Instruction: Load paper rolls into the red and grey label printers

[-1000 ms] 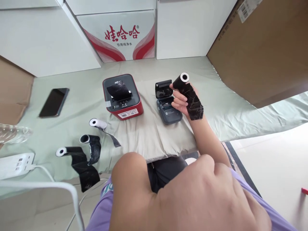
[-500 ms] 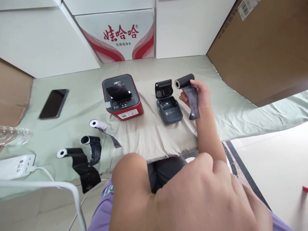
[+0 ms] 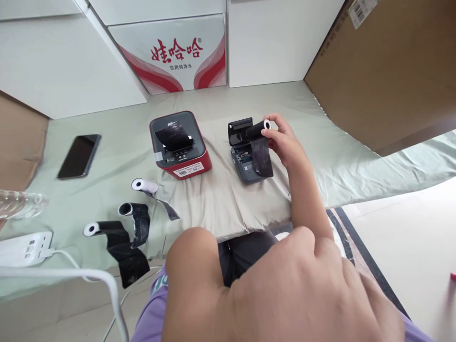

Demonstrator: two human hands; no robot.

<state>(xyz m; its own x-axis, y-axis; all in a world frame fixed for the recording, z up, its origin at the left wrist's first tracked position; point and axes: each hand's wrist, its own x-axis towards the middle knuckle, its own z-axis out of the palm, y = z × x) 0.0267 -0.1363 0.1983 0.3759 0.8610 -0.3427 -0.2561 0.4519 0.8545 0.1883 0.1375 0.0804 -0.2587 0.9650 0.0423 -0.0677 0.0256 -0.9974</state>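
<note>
The fingers (image 3: 276, 135) of the right hand (image 3: 287, 145) are closed around one end of a black roll (image 3: 254, 130), right by its white core. The roll lies sideways in the air, just over the open grey printer (image 3: 245, 164), and a loose black tail of it hangs down in front of the printer.

The roll looks small and light. Its core is probably stiff card, so the ends are a good place to hold it. The film looks thin, soft and shiny (it may crease or slip off the roll), so pinching the ends seems safer than squeezing the middle.

The grey printer's lid (image 3: 239, 130) stands up, and the hollow under it looks empty, though the roll hides part of it. To its left sits a red printer (image 3: 180, 149) with a black sheet sticking out of its top slot. Both rest on a pale cloth (image 3: 221, 199) over the bench.

The left hand (image 3: 285, 289) is very near the camera, resting on the person's lap on purple cloth. Its fingers look curled and hold nothing that shows.

Further left lie three more rolls (image 3: 123, 223) with loose tails, a phone (image 3: 79, 149) and a white power strip (image 3: 23, 242). White boxes (image 3: 171, 52) and a brown carton (image 3: 384, 71) stand behind
</note>
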